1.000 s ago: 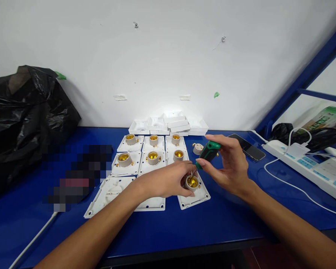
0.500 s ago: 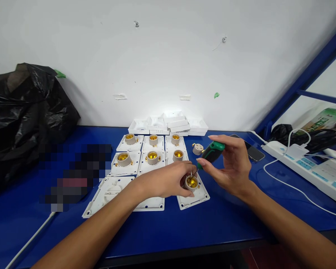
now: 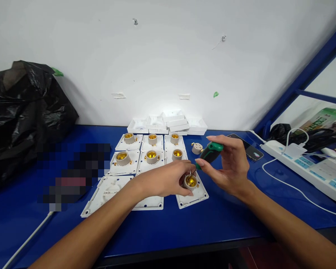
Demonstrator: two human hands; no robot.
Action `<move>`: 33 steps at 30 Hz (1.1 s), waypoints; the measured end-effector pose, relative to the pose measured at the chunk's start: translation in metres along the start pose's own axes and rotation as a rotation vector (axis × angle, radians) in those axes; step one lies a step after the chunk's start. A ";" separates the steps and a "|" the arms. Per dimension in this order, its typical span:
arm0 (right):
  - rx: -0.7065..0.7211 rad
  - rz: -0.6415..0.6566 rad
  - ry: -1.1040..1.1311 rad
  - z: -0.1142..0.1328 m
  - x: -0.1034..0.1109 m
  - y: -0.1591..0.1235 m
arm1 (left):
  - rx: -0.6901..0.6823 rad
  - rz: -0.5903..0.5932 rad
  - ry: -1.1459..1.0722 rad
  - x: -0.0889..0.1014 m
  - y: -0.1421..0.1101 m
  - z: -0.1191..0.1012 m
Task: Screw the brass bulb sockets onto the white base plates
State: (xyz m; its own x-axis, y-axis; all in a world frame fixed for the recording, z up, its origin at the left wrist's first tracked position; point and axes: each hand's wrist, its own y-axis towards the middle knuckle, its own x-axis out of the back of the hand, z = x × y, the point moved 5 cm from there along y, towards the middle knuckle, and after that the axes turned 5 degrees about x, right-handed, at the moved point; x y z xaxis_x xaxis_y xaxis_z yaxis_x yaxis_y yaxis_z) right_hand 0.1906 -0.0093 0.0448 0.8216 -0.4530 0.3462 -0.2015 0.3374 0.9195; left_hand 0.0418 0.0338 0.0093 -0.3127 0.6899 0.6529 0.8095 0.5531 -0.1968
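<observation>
My left hand (image 3: 168, 180) curls its fingers round a beige lamp socket with a brass insert (image 3: 190, 181), which sits on a white square plate (image 3: 194, 196) on the blue table. My right hand (image 3: 226, 164) grips a green and black screwdriver (image 3: 210, 152), its thin shaft angled down into the socket's side. Behind them, several finished sockets on white plates (image 3: 151, 157) lie in rows. A loose socket (image 3: 197, 148) lies just behind the screwdriver.
Empty white plates (image 3: 112, 190) lie left of my left hand, and a stack of white parts (image 3: 170, 125) stands by the wall. A phone (image 3: 248, 147), a power strip (image 3: 310, 168) with cables and a black bag (image 3: 25, 112) flank the work area.
The right hand has turned the screwdriver handle slightly between its fingers. The left hand has stayed on the socket. The view has shifted a little.
</observation>
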 end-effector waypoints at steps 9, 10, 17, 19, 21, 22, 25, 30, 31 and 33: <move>-0.034 0.038 0.063 -0.001 -0.002 -0.001 | -0.008 -0.004 0.032 0.000 0.001 0.000; -0.036 0.045 0.060 -0.001 -0.002 0.000 | -0.007 -0.003 0.029 0.000 0.002 0.000; -0.037 0.189 0.075 0.007 -0.002 0.010 | -0.033 -0.005 0.031 0.000 0.003 0.003; -0.059 0.216 0.078 0.007 -0.003 0.009 | -0.035 -0.006 0.030 0.000 0.004 0.004; -0.057 0.201 0.076 0.006 -0.003 0.007 | -0.011 -0.006 0.033 0.000 0.003 0.006; -0.051 0.179 0.077 0.006 -0.003 0.006 | 0.004 -0.006 0.036 0.000 0.003 0.007; -0.032 0.117 0.102 0.004 -0.002 0.005 | 0.033 -0.014 0.044 0.000 0.002 0.007; -0.041 0.224 0.114 0.006 -0.005 0.008 | 0.039 -0.010 0.035 0.000 0.002 0.007; -0.047 0.223 0.113 0.006 -0.005 0.008 | 0.034 -0.008 0.036 0.000 0.003 0.007; -0.056 0.182 0.114 0.006 -0.004 0.007 | 0.027 -0.002 0.045 -0.001 0.003 0.008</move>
State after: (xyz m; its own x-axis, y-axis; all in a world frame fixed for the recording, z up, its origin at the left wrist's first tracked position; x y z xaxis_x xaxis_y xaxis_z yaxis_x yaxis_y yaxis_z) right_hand 0.1830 -0.0097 0.0515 0.8298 -0.2855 0.4795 -0.3244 0.4523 0.8308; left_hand 0.0410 0.0388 0.0026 -0.2913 0.6669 0.6858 0.7946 0.5678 -0.2147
